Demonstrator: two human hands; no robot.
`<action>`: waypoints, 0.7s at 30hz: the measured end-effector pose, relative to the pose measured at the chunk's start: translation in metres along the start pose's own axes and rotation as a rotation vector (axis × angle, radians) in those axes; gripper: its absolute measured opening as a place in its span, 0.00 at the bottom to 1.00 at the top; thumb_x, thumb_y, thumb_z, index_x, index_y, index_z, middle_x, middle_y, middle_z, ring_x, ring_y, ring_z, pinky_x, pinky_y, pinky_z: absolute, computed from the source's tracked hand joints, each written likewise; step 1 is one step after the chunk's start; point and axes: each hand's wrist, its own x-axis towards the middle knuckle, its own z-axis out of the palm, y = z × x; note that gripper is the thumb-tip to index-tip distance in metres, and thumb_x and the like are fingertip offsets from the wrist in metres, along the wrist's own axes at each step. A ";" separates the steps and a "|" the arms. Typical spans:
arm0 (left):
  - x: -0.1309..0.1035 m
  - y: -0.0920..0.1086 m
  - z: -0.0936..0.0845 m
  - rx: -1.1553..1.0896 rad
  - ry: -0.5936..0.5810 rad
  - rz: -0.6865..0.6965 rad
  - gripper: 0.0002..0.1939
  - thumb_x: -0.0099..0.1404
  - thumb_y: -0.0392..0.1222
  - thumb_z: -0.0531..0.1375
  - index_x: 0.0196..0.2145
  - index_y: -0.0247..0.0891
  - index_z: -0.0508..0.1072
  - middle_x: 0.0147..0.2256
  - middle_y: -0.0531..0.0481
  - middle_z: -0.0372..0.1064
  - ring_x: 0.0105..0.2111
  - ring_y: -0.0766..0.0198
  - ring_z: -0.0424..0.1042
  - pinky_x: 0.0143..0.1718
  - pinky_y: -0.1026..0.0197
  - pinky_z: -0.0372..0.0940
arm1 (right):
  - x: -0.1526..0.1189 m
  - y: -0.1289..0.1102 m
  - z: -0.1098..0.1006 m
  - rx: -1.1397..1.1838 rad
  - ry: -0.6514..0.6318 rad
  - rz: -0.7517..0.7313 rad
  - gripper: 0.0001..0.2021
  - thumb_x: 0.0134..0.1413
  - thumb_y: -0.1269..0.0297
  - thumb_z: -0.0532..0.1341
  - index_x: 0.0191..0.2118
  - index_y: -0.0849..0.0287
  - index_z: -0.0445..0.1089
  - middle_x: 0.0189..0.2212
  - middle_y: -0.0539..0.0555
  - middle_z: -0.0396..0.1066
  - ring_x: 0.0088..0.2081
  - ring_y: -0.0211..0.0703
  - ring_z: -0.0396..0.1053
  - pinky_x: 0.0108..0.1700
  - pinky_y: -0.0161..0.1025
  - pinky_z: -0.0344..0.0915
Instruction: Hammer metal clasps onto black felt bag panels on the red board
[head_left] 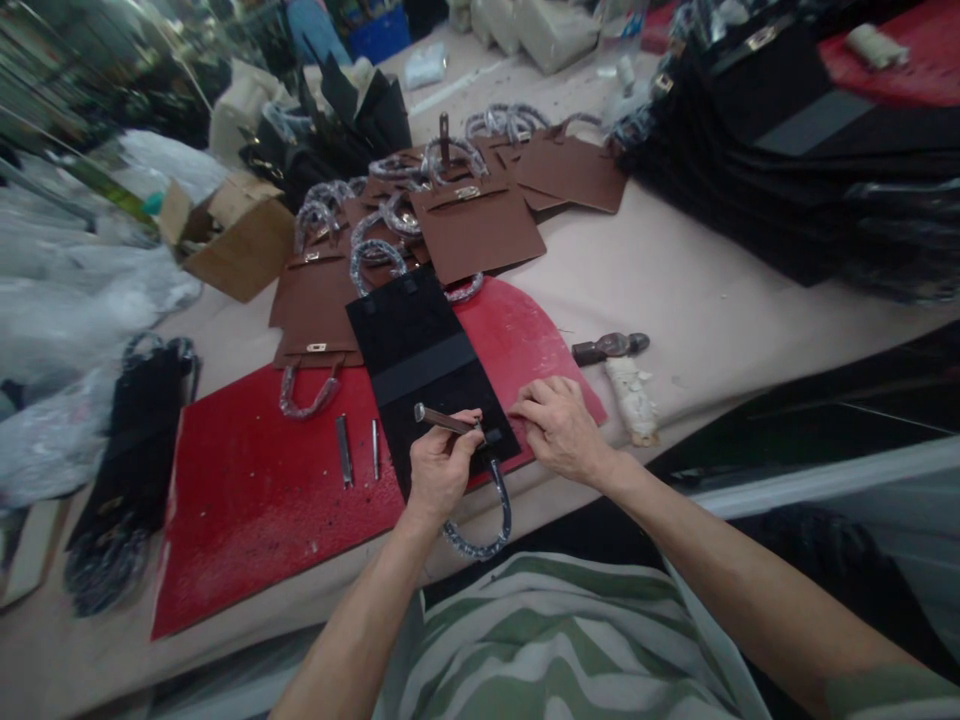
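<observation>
In front of me a black bag panel with a plastic-wrapped handle lies on a red board. The handle hangs toward my body. My left hand is closed around a metal punch, slanted over the panel near the handle's base. To the right, my right hand rests by the panel's edge with its fingers curled together. Whatever its fingertips may pinch is hidden. Two slim metal tools, a wider bar and a thinner rod, lie left of the panel.
A hammer with a cloth-wrapped handle lies at right. Brown bag panels with wrapped handles pile up behind. Black panels are stacked far right, others lie left. A cardboard box stands at back left.
</observation>
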 end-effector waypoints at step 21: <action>0.004 0.003 0.003 0.015 0.006 -0.052 0.08 0.64 0.41 0.61 0.38 0.38 0.78 0.41 0.46 0.80 0.42 0.58 0.79 0.45 0.57 0.74 | -0.033 -0.024 -0.018 -0.078 -0.241 -0.145 0.18 0.58 0.72 0.57 0.52 0.53 0.74 0.39 0.57 0.66 0.43 0.49 0.58 0.48 0.48 0.48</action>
